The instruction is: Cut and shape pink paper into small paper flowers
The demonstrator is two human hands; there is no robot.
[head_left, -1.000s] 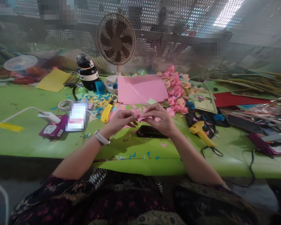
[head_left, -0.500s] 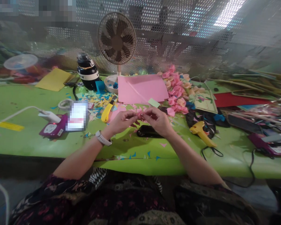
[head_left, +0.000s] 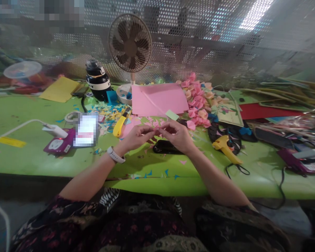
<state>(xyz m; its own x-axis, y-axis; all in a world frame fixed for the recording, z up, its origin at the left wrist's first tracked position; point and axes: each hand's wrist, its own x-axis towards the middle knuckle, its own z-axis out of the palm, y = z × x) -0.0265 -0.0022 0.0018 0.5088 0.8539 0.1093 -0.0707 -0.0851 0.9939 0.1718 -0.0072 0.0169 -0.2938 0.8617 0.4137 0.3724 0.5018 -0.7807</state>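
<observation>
Small pink paper piece (head_left: 156, 131) was pinched between fingertips of both hands, held above green desk (head_left: 28, 157). Left hand (head_left: 136, 136) grip closed on its left end; right hand (head_left: 177, 134) grip closed on right end. Shape of piece hard to tell, possibly folded. Black phone (head_left: 166, 147) was seen directly below, pink sheet (head_left: 159, 98) beyond.

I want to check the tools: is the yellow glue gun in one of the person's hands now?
No, the yellow glue gun lies on the green table, apart from the right hand and left hand.
</observation>
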